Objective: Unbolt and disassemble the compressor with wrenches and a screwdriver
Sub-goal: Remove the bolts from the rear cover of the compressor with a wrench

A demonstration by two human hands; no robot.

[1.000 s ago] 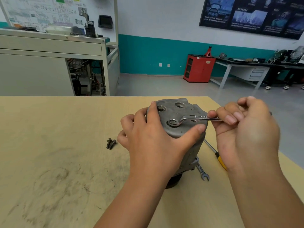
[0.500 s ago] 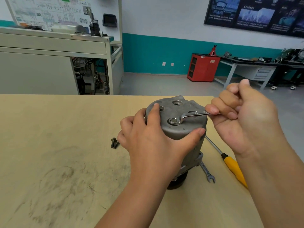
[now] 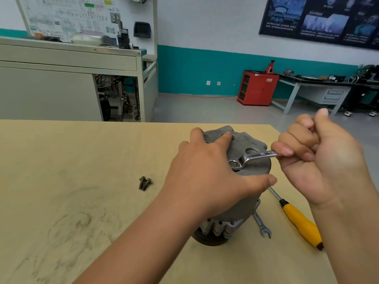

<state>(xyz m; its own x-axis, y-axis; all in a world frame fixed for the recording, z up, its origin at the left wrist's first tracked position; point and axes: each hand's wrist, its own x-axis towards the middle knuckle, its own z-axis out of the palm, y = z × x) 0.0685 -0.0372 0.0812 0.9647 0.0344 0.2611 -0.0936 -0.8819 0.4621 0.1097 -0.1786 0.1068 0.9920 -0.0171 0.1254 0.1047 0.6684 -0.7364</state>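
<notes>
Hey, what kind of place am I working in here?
Probably an automotive training workshop: a diagram-covered trainer board, a red cabinet by a workbench, and a car-themed wall poster.

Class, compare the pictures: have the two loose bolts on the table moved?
No. The two loose bolts still lie on the table, left of the compressor, as before.

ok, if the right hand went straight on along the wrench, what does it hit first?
Probably the compressor, at its top rim: the right hand grips the wrench just beside it, pointing left across the top. The left hand lies beyond. Height is hard to judge.
</notes>
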